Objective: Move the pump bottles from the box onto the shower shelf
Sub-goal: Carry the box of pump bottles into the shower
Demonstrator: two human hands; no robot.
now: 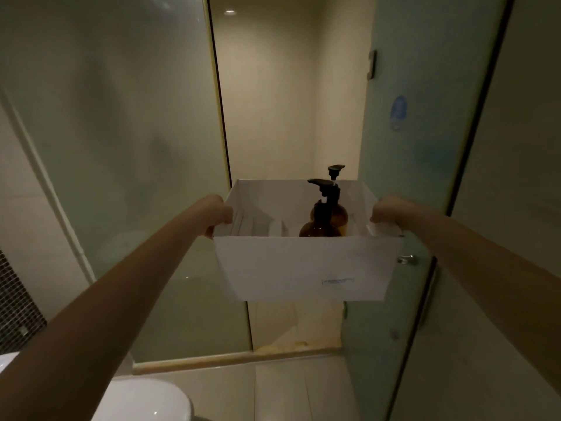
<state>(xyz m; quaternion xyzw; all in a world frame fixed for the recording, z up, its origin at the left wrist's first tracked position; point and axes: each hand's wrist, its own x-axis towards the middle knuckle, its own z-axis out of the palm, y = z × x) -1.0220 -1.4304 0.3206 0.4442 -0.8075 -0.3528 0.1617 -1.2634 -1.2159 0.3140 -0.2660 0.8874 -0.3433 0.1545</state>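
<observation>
Two hands carry the load: left hand point(219, 214) curls its fingers over the white box point(306, 264) left rim, two amber pump bottles point(322, 221) stand upright inside toward the right, right hand point(383, 211) clamps the right rim. No shelf in view yet. Bottles likely heavy, slick; grab each by the body, not the pump.

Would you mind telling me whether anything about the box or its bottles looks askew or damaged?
Nothing stands out: two amber pump bottles stand upright at the right of the white box, held level by the left hand and right hand.
</observation>
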